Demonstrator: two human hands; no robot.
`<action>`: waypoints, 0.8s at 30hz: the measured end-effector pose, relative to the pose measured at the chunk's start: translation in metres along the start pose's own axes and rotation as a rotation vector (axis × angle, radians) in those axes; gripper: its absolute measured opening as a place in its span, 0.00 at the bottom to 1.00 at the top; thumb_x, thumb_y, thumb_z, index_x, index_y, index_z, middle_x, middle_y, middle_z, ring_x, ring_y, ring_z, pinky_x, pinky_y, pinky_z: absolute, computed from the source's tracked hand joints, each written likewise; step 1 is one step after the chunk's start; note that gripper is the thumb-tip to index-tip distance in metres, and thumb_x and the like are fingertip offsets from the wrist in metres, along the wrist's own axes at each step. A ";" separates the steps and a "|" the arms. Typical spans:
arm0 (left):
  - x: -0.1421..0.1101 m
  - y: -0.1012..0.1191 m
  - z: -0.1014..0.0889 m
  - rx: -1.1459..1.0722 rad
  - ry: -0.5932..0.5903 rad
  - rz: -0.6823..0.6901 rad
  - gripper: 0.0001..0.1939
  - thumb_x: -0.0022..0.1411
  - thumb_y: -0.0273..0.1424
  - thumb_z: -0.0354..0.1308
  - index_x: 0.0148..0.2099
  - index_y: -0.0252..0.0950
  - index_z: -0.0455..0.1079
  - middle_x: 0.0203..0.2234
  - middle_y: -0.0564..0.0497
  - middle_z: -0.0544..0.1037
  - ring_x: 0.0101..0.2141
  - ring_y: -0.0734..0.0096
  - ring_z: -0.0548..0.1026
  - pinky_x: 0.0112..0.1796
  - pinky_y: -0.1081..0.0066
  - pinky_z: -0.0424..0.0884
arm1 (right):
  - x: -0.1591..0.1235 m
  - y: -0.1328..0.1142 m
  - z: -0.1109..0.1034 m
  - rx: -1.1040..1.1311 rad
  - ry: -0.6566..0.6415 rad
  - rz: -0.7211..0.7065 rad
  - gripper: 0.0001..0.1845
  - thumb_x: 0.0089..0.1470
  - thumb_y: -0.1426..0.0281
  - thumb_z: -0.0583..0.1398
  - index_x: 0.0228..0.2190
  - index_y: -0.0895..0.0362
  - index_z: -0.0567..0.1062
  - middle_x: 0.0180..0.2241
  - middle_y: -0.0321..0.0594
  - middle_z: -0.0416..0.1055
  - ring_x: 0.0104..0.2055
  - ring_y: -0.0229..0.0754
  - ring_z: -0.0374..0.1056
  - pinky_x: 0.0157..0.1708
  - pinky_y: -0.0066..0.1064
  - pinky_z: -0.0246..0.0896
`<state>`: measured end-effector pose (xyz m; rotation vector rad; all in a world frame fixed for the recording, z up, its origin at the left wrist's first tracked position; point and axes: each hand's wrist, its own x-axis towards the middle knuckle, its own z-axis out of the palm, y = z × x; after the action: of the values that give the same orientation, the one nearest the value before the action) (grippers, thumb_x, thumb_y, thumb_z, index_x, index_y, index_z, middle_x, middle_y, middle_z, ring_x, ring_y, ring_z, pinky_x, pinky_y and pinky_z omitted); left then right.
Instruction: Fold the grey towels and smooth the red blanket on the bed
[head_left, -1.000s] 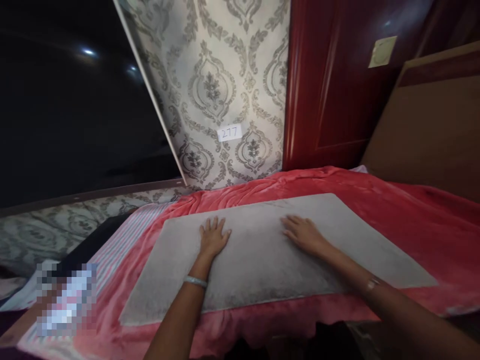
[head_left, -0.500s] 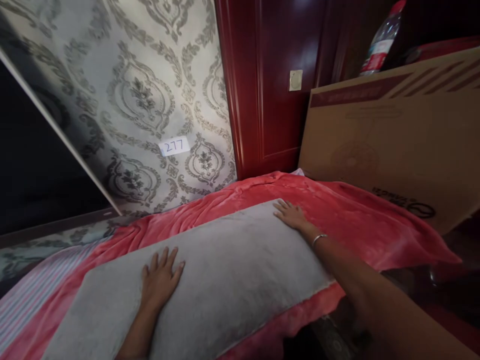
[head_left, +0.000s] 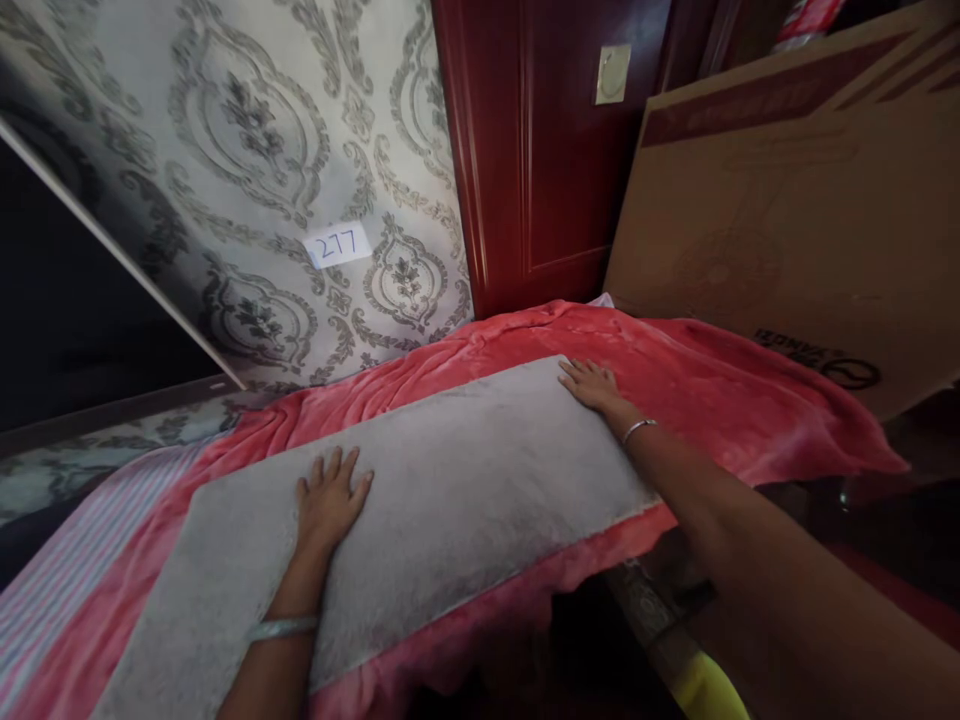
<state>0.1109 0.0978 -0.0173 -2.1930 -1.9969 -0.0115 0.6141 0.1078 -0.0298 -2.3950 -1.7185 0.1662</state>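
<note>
A grey fuzzy mat (head_left: 465,490) lies flat on a red plush blanket (head_left: 697,400). My left hand (head_left: 328,500) rests palm down on the mat's left half, fingers spread, a bangle on the wrist. My right hand (head_left: 590,385) lies flat at the mat's far right corner, fingers stretched out onto its edge, also with a bangle on the wrist. Neither hand holds anything.
Patterned wallpaper (head_left: 285,170) with a paper tag reading 277 (head_left: 338,245) stands behind. A dark red door (head_left: 555,150) is at centre back, a large cardboard box (head_left: 795,220) leans at right. A striped cloth (head_left: 82,540) shows at left.
My right hand has slid from the middle of the mat out to its far right corner. The view has swung right. My left hand stays flat on the mat.
</note>
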 end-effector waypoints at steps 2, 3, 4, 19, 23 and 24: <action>0.000 0.001 -0.001 -0.009 -0.004 0.002 0.32 0.70 0.45 0.41 0.72 0.41 0.53 0.70 0.43 0.54 0.68 0.43 0.52 0.62 0.41 0.53 | -0.009 -0.012 -0.006 -0.009 -0.022 0.027 0.34 0.69 0.52 0.39 0.69 0.51 0.56 0.71 0.47 0.45 0.71 0.63 0.40 0.63 0.66 0.42; 0.000 0.002 -0.001 -0.013 -0.005 0.002 0.32 0.71 0.45 0.41 0.72 0.41 0.53 0.70 0.43 0.54 0.68 0.43 0.52 0.62 0.41 0.53 | -0.016 -0.020 -0.008 -0.016 -0.022 0.014 0.35 0.68 0.51 0.38 0.69 0.51 0.55 0.71 0.47 0.43 0.71 0.63 0.39 0.63 0.66 0.41; 0.000 0.002 -0.001 -0.018 -0.004 0.002 0.32 0.71 0.45 0.41 0.72 0.41 0.53 0.70 0.43 0.54 0.68 0.43 0.52 0.62 0.41 0.53 | -0.025 -0.029 -0.007 -0.024 -0.014 -0.025 0.35 0.68 0.51 0.38 0.69 0.50 0.54 0.72 0.47 0.41 0.72 0.63 0.37 0.63 0.66 0.40; -0.022 -0.018 -0.001 -0.056 -0.058 0.122 0.31 0.72 0.44 0.38 0.73 0.41 0.50 0.71 0.46 0.52 0.69 0.51 0.50 0.65 0.48 0.48 | -0.110 -0.066 0.041 -0.102 -0.003 -0.386 0.36 0.67 0.49 0.40 0.70 0.48 0.51 0.72 0.40 0.40 0.72 0.60 0.36 0.64 0.63 0.40; -0.052 -0.067 0.001 -0.021 -0.103 0.038 0.32 0.72 0.43 0.40 0.74 0.42 0.47 0.72 0.47 0.49 0.70 0.52 0.48 0.65 0.46 0.47 | -0.110 -0.063 0.046 -0.101 0.011 -0.397 0.36 0.66 0.48 0.39 0.70 0.47 0.52 0.72 0.41 0.42 0.72 0.61 0.37 0.63 0.64 0.42; -0.063 -0.082 0.002 -0.011 -0.106 -0.018 0.32 0.71 0.43 0.40 0.74 0.42 0.47 0.72 0.47 0.50 0.70 0.52 0.48 0.65 0.45 0.47 | -0.110 -0.061 0.048 -0.100 0.016 -0.401 0.36 0.66 0.48 0.39 0.70 0.47 0.52 0.72 0.41 0.42 0.72 0.61 0.38 0.63 0.64 0.42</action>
<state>0.0228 0.0430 -0.0172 -2.2261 -2.0762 0.0936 0.5124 0.0272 -0.0652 -2.0495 -2.1986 0.0028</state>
